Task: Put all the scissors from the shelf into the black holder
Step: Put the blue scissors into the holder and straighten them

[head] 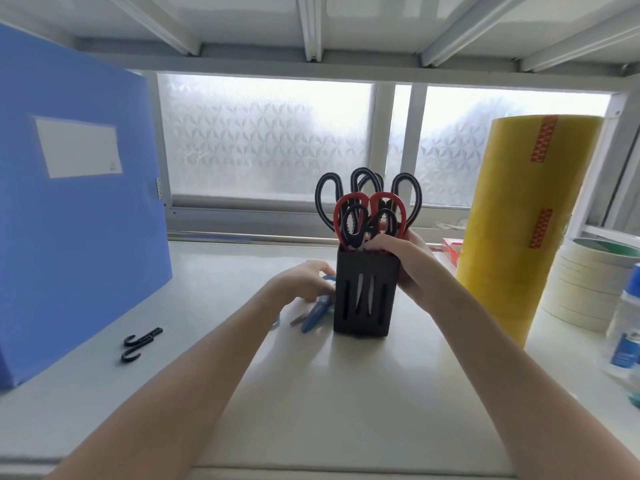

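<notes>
Right hand [398, 258] fingers wrapped round the top of the black holder [363, 299], frame centre, several scissors [367, 209] standing inside. Left hand [304, 282] fingers curled on blue scissors [317, 311] lying just left of holder. White shelf [311, 393]; blue folder [79, 202] left, yellow tape roll [519, 220] right, frosted window [266, 136] behind.

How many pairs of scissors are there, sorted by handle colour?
Black-handled scissors, in the black holder: at least 3, since the handles overlap
Red-handled scissors, in the holder: 1
Blue-handled scissors, on the shelf under the left hand: 1
Total: at least 5
</notes>
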